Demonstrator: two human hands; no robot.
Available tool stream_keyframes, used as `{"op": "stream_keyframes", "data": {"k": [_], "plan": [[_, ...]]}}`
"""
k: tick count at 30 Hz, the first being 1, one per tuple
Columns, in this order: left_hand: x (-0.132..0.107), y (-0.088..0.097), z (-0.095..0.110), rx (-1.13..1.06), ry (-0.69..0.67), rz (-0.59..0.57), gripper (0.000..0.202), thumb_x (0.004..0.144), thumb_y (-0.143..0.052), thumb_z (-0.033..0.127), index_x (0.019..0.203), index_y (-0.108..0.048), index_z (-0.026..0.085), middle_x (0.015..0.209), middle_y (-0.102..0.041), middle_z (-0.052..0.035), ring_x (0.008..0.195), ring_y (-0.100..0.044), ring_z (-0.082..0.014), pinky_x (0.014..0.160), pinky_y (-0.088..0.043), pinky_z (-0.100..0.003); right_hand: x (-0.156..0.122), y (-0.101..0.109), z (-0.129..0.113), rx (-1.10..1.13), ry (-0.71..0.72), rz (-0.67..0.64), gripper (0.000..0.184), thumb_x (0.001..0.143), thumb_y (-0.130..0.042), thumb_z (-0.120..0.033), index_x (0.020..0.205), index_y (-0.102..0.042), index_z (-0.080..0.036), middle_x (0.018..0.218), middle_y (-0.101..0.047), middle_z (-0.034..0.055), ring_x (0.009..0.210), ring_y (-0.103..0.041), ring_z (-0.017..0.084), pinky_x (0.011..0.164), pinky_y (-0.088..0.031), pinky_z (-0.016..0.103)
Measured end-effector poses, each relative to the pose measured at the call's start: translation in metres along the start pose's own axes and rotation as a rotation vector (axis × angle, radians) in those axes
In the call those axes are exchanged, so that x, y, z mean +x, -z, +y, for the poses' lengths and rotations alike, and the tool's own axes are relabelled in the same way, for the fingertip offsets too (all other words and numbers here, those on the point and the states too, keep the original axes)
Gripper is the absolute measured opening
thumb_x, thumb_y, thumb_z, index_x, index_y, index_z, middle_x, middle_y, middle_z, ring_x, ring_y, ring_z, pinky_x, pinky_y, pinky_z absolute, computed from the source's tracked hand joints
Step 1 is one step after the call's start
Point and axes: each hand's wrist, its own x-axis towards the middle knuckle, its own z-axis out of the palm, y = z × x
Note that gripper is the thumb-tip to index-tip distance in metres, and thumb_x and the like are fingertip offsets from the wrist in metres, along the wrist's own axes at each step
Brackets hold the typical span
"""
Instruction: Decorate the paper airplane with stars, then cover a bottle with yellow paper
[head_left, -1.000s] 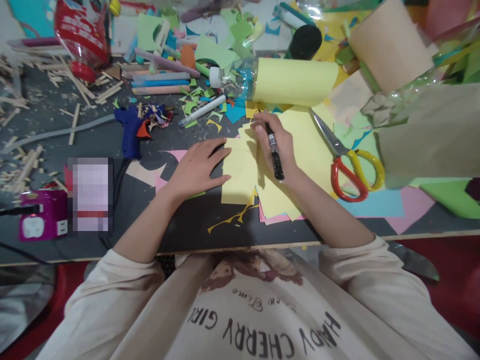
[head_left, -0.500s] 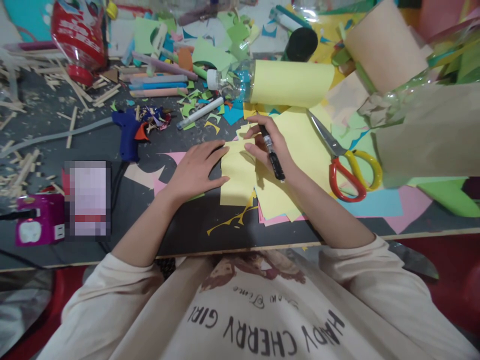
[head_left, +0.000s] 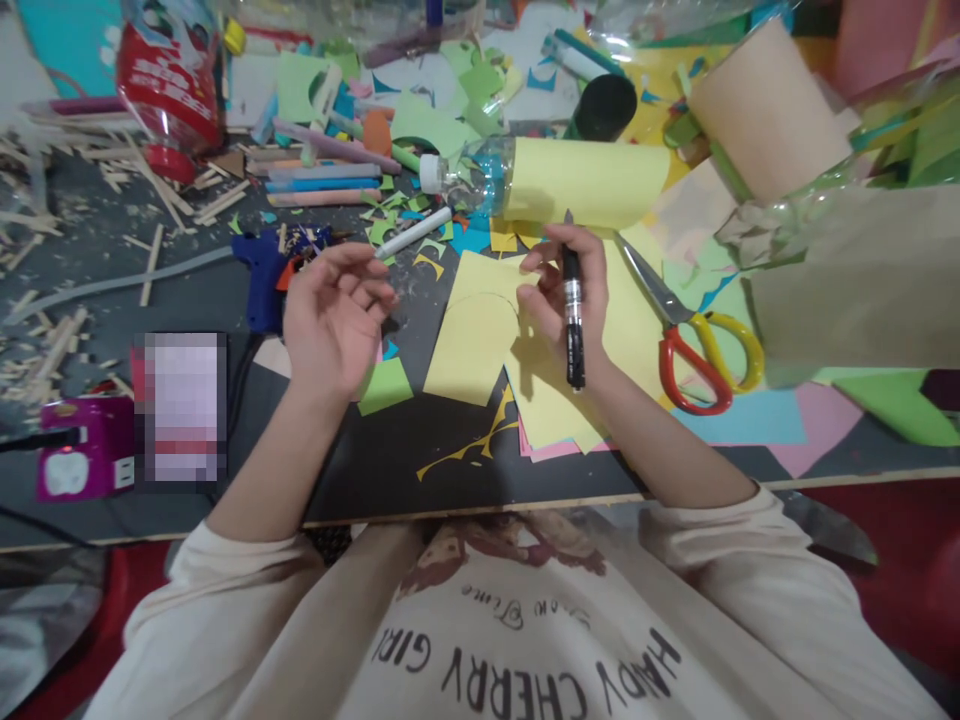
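Note:
A black marker (head_left: 574, 325) is held in my right hand (head_left: 577, 290), its tip pointing away from me over yellow paper. My left hand (head_left: 337, 315) is raised, palm up with loosely curled fingers apart and nothing in it. Between the hands lies a small yellow paper piece (head_left: 469, 340) with a thin curved line drawn on it. Larger yellow sheets (head_left: 544, 395) lie under my right hand, stacked over pink paper. A green paper scrap (head_left: 388, 386) is beside my left wrist.
Scissors (head_left: 686, 335) with red and yellow handles lie right of my right hand. A paper-wrapped bottle (head_left: 585, 178) lies beyond. A blue glue gun (head_left: 262, 275) is left of my left hand, near a purple power adapter (head_left: 82, 450). Markers and paper scraps crowd the far side.
My left hand has come off the small yellow paper, moved left and turned palm up. The right hand has shifted slightly right with the marker. The small paper now lies more tilted.

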Motion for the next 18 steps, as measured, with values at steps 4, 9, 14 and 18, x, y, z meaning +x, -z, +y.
{"op": "stream_keyframes", "data": {"k": [4,9,14,18], "plan": [[-0.003,-0.013,0.011,-0.144,0.295,-0.295,0.052,0.075,-0.071,0.055,0.116,-0.064,0.023,0.125,-0.072,-0.008,0.12,-0.068,-0.027,0.103,-0.057,-0.042,0.001,-0.001,-0.008,-0.003,0.013,0.027,0.039,0.086,-0.066,-0.035,0.119,-0.046,-0.037,0.097,-0.062,0.0014,0.091,-0.064,0.02,0.064,-0.052,0.032],[-0.022,-0.04,0.013,-0.29,0.716,-0.609,0.063,0.066,-0.08,0.056,0.112,-0.07,0.015,0.113,-0.078,-0.0143,0.105,-0.075,-0.0326,0.092,-0.061,-0.043,-0.002,-0.003,-0.01,-0.02,-0.002,0.031,0.037,0.086,-0.065,-0.037,0.118,-0.046,-0.039,0.095,-0.062,0.0009,0.086,-0.063,0.021,0.061,-0.051,0.034],[-0.033,-0.046,0.011,-0.416,0.837,-0.586,0.058,0.07,-0.078,0.053,0.108,-0.073,0.01,0.11,-0.079,-0.0178,0.103,-0.076,-0.0338,0.089,-0.061,-0.042,-0.002,0.002,-0.019,-0.067,-0.054,0.002,0.037,0.087,-0.065,-0.027,0.119,-0.049,-0.034,0.102,-0.062,0.0022,0.09,-0.065,0.019,0.072,-0.055,0.034],[-0.037,-0.043,0.008,-0.46,0.841,-0.437,0.052,0.073,-0.074,0.044,0.11,-0.072,0.008,0.103,-0.08,-0.0176,0.105,-0.075,-0.0343,0.092,-0.06,-0.044,-0.007,0.029,-0.029,-0.27,-0.084,-0.152,0.03,0.089,-0.065,-0.026,0.117,-0.057,-0.029,0.104,-0.07,0.0026,0.095,-0.071,0.019,0.084,-0.06,0.038]]}}
